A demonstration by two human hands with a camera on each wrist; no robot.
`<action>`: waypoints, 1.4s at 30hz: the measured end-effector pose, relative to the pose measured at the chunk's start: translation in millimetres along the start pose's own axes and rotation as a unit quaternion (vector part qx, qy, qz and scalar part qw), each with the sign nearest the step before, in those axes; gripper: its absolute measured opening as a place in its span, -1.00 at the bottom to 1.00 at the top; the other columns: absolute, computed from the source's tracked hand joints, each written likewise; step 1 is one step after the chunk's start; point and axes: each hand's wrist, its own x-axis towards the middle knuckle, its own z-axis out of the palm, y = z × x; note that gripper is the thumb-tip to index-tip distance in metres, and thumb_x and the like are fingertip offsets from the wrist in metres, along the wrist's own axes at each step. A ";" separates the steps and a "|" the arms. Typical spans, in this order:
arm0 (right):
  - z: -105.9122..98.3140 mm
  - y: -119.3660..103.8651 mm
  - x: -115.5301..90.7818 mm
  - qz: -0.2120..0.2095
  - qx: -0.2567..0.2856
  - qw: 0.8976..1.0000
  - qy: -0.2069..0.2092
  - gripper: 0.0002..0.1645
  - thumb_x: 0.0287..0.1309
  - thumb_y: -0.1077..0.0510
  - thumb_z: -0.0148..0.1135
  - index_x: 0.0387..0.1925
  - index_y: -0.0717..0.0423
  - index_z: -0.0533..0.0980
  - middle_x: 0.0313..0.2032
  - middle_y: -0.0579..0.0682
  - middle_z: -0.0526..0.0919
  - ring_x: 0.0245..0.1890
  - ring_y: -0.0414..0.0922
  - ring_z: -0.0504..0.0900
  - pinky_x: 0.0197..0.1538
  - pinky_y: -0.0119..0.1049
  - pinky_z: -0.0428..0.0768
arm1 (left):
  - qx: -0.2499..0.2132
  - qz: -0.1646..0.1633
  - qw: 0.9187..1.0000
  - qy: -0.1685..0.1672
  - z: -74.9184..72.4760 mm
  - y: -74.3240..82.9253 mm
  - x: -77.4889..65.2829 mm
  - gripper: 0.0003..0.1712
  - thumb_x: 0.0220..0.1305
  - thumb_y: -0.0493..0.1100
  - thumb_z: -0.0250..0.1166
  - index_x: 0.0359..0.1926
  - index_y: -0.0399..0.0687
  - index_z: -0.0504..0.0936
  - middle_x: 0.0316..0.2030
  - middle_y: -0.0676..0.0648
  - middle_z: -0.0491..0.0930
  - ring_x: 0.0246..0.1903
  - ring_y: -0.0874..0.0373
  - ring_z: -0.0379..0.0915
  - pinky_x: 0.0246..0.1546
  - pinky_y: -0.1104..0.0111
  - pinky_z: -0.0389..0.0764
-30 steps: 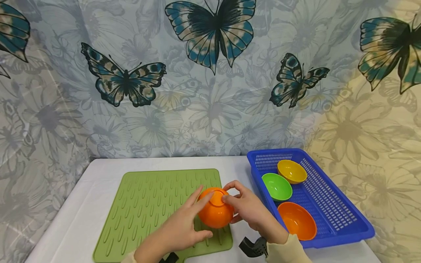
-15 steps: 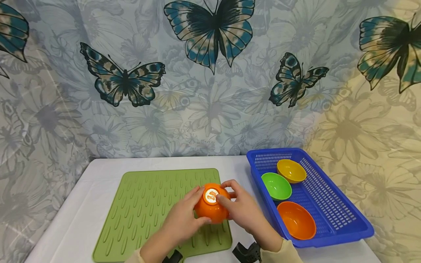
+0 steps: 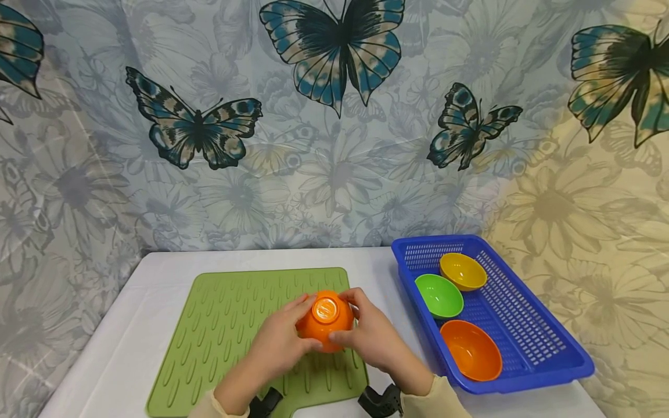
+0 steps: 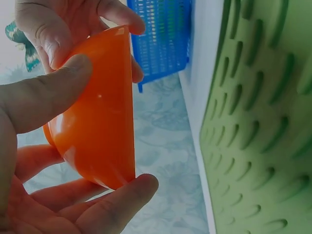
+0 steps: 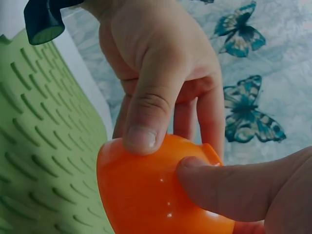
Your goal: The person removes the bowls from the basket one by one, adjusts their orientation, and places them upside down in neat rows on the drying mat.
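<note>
We note a butterfly-patterned backdrop (image 3: 334, 197), its outermost butterflies cut by the frame, behind a white-covered table (image 3: 120, 348). On it lies a green ridged mat (image 3: 225, 313), near edge partly lost under the left forearm; right of it, a blue basket (image 3: 543, 322). Left hand (image 3: 279, 342): half-curled round the wall of a small orange bowl (image 3: 327, 332), thumb on the outside, a fingertip at the rim. Right hand (image 3: 373, 337): curled on the opposite side, thumb pressing, some fingertips hidden behind. We see the bowl held above the mat, base up, its inside out of sight. Basket holds larger orange (image 3: 472, 351), green (image 3: 440, 296) and yellow (image 3: 463, 271) bowls. Foot-ring (image 3: 327, 309) marking: illegible to us.
</note>
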 end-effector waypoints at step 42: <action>199.8 -23.9 194.6 -0.015 -0.027 0.999 -0.043 -0.31 0.00 0.08 0.57 0.17 0.00 0.48 0.01 -0.11 0.62 -0.04 -0.22 0.56 0.06 -0.34 0.51 | 0.105 -0.140 0.985 0.012 -129.1 -184.6 21.2 -0.08 0.06 -0.23 0.40 0.44 -0.39 0.25 0.30 -0.48 0.28 0.21 -0.44 0.24 0.11 -0.27 0.35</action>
